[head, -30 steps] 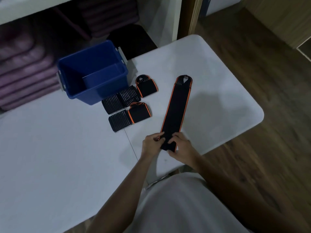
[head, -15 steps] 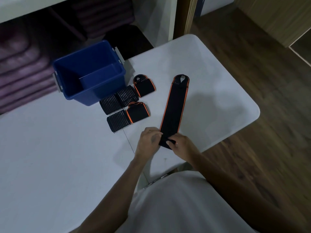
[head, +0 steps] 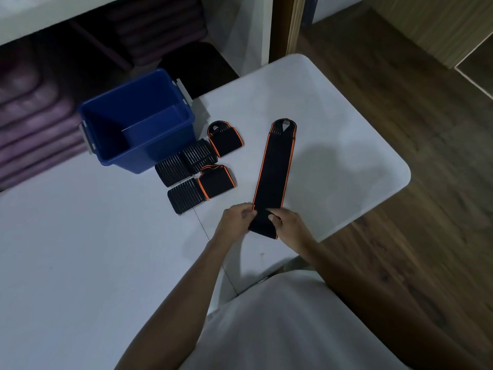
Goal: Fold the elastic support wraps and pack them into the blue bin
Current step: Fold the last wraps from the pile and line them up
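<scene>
A long black wrap with orange edges (head: 274,166) lies stretched out on the white table (head: 80,249), its looped end pointing away from me. My left hand (head: 236,220) pinches the near end at its left edge, and my right hand (head: 289,227) pinches the same end at its right edge, where the end is turned over into a first fold. The blue bin (head: 149,153) stands to the far left and looks empty inside. Beside it lie folded wraps: two black and orange ones (head: 225,140) (head: 216,181) and ribbed black ones (head: 186,160) (head: 184,197).
The table's rounded right corner (head: 394,172) drops off to a wooden floor. Stacked purple towels (head: 34,121) fill a shelf behind the bin. A dark chair seat (head: 197,65) sits beyond the far table edge. My white shirt fills the bottom of the view.
Both hands have turned the wrap's near end over a little further. The camera view shifted slightly; the bin and folded wraps stay where they were.
</scene>
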